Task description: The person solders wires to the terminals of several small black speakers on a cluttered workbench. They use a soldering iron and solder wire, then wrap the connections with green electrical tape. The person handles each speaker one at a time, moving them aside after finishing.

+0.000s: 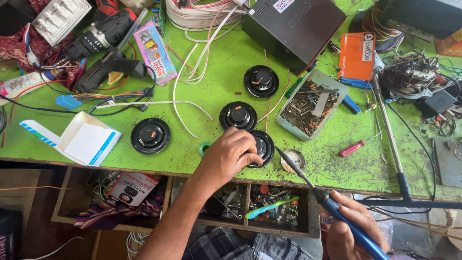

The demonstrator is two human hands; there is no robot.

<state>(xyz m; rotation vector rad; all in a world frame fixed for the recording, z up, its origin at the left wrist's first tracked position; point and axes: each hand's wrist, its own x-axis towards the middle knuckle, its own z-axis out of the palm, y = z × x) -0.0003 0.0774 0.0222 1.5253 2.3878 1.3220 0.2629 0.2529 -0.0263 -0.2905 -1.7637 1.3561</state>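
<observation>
Four round black speakers sit on the green table [216,82], three untouched, while the left hand [230,156] clasps the nearest speaker [262,147] at the front edge and the right hand [353,228], fist closed around a blue soldering iron [332,204], points its tip beside that speaker, apparently mid-soldering.

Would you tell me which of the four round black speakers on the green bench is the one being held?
The nearest one, at the bench's front edge: the left hand rests on it, with the soldering iron tip beside it. The other three lie untouched.
</observation>
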